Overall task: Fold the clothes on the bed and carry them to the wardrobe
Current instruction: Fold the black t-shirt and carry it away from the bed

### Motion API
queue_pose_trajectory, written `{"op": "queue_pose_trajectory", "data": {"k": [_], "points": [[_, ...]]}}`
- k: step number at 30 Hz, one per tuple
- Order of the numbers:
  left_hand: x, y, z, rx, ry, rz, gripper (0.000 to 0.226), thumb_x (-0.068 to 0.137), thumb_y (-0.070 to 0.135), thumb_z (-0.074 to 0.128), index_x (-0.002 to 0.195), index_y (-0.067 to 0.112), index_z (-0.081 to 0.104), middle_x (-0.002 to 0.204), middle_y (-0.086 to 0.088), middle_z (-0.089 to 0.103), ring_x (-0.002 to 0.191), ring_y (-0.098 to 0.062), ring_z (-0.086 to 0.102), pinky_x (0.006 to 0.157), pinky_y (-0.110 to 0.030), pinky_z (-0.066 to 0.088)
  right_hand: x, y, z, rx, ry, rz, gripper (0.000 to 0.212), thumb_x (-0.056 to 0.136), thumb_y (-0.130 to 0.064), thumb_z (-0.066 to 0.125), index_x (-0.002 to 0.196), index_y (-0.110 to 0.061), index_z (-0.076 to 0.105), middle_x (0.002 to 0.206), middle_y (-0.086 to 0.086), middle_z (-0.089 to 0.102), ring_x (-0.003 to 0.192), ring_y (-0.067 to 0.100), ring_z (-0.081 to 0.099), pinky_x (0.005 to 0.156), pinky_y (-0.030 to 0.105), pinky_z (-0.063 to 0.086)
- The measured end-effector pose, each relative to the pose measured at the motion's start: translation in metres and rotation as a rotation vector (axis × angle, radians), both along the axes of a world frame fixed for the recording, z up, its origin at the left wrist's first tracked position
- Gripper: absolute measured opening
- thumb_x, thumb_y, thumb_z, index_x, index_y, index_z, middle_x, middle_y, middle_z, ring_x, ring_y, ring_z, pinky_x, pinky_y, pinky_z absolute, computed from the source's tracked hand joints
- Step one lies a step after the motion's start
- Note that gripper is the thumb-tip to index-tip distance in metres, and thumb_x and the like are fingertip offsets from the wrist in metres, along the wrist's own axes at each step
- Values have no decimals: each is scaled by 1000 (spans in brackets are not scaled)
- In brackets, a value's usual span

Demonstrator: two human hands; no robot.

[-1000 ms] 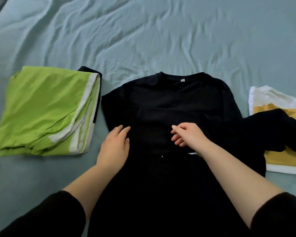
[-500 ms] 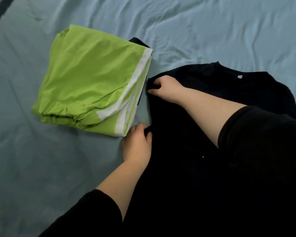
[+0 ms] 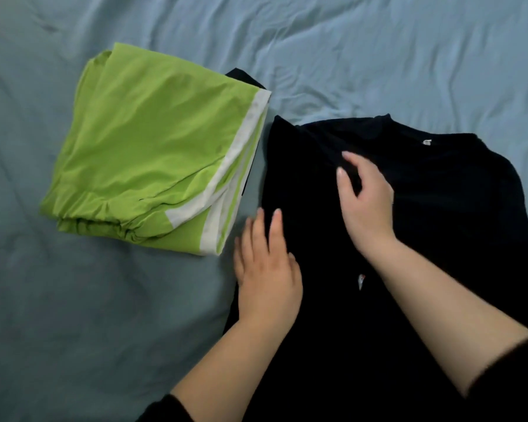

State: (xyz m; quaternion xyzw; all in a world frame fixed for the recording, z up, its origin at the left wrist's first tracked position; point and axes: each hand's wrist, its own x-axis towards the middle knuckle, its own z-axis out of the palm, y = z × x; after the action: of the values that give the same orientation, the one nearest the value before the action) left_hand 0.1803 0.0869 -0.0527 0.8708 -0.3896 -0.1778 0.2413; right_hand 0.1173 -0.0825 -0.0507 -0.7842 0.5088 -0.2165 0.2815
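**Clearance on the bed**

Blocked at left by folded green garment (image 3: pixel 141 166), lying just beside black shirt (image 3: pixel 439 193), with only a narrow strip of bed (image 3: pixel 378 56) between. Open beyond the collar and at near left.

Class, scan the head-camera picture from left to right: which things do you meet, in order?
folded green garment → left hand → right hand → white neck label of the black top.

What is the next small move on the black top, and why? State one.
Probably fold its right side inward with the right hand. The black top has a straight left edge, pressed flat by the left hand, while its right side lies spread on the bed sheet.
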Motion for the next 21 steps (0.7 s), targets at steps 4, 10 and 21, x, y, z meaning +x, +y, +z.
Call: {"op": "queue_pose_trajectory", "data": {"k": [4,10,21], "points": [[4,-48,-18,178,5,-393,73,99,47,33,153,25,-10,161,-11,-14,147,-26,-19,115,-42,-14,-110,26,-17,231,557,79,57,96,-58,26,150,-44,12,162,-10,3,149,9,-2,119,43,-3],[14,-76,-52,682,102,-567,114,62,97,18,119,34,-58,117,-4,-70,108,-23,-65,90,-46,-40,-171,-5,-34,632,936,-128,103,58,-93,0,134,-37,-40,152,5,-39,143,23,-29,116,49,-13],[-6,-89,-44,861,-41,-432,116,62,96,15,108,25,-65,114,-13,-69,112,-33,-60,99,-55,-31,-173,-13,-52,695,853,-30,94,49,-94,-11,104,-36,-61,104,-1,-73,132,28,-46,105,52,-29]]}}
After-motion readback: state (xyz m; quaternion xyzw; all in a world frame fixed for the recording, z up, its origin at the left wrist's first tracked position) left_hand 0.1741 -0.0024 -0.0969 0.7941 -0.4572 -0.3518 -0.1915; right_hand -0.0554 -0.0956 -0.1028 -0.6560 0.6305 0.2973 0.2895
